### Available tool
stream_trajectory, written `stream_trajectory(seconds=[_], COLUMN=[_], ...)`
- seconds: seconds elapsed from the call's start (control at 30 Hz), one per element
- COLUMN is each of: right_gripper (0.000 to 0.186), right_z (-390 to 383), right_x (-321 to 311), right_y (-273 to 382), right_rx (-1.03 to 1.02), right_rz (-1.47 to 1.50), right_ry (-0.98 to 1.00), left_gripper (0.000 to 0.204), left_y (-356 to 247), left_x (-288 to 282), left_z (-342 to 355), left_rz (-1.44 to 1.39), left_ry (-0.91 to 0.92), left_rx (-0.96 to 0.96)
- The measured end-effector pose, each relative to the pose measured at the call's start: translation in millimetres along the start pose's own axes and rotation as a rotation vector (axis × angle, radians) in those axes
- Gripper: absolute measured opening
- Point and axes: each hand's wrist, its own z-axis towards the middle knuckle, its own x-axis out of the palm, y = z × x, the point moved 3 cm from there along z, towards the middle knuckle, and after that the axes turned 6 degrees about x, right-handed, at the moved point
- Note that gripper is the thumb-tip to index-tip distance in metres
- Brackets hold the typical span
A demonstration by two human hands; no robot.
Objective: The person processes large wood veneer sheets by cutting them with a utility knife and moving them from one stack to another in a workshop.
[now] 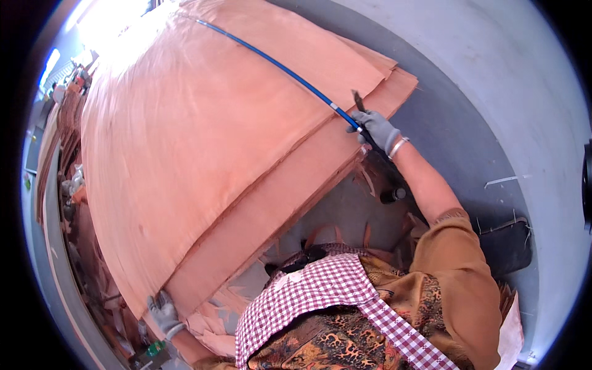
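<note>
A broad stack of thin pinkish wood veneer sheets (203, 129) spreads out in front of me. Its upper sheets lie set back, baring a strip of the veneer below (246, 234) along the near edge. My right hand (374, 128), in a grey glove, is closed round the black handle of a long blue pole (277, 65), which slants across the stack toward the far left. A short dark piece (358, 100) sticks up by its fingers; its kind is unclear. At the stack's near left corner, my gloved left hand (164, 313) rests with its fingers stretched out.
Torn veneer scraps (213, 320) lie below the near edge. A dark bin-like object (505, 246) stands at the right by the pale wall (524, 80). Along the left run a long rail (61, 265) and piled veneer scraps (71, 123). A green item (155, 348) lies at lower left.
</note>
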Motion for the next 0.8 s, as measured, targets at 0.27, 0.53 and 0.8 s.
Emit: stream_trajectory(seconds=[0.27, 0.53, 0.8], right_gripper=[0.032, 0.024, 0.023], right_z=[72, 79, 91], right_x=[-22, -3, -7], right_y=[4, -3, 5], right_rx=[0.05, -0.038, -0.003], right_rz=[-0.173, -0.169, -0.289], right_ry=[-0.248, -0.455, -0.454], left_gripper=[0.034, 0.064, 0.063], left_y=[-10, 61, 96], left_x=[128, 320, 328], left_z=[-96, -162, -139], left_rz=[0.952, 1.942, 2.057], left_ry=[-0.179, 0.765, 0.932], left_rx=[0.477, 1.24, 1.174])
